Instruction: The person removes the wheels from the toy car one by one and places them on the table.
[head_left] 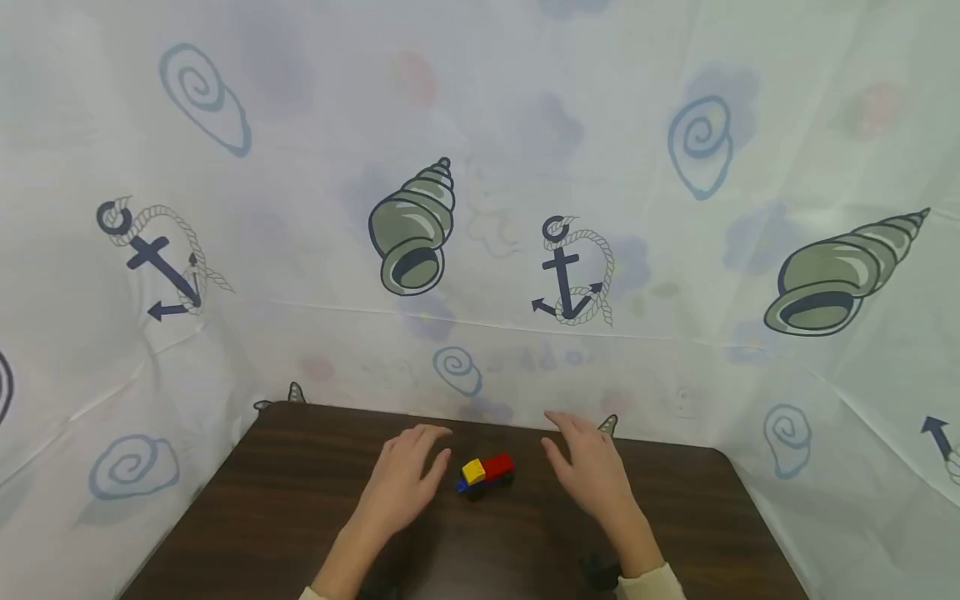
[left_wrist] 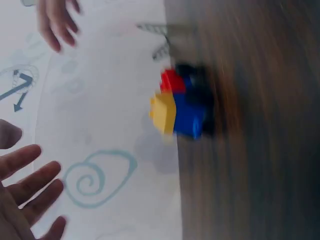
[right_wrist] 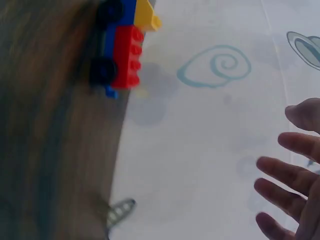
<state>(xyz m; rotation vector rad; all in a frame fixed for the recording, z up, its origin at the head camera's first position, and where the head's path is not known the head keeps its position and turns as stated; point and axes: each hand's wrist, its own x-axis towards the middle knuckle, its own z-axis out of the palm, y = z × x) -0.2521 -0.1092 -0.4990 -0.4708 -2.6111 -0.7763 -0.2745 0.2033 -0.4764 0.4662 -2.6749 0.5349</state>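
Note:
A small toy truck (head_left: 486, 472) built of bricks stands on the dark wooden table, with a yellow front block, a red rear block, a blue base and black wheels. To its left is my left hand (head_left: 405, 475), fingers spread and apart from it. On the other side my right hand (head_left: 592, 471) hovers with loosely extended fingers, also not touching it. The left wrist view shows the truck (left_wrist: 182, 107) from its yellow end, and the right wrist view catches the red block (right_wrist: 127, 57) with its studs. Both hands hold nothing.
The dark wood-grain table (head_left: 300, 467) has rounded far corners. Behind it and at both sides hangs a pale cloth (head_left: 495, 358) printed with shells, anchors and spirals. A dark object (head_left: 598, 573) sits by the right wrist.

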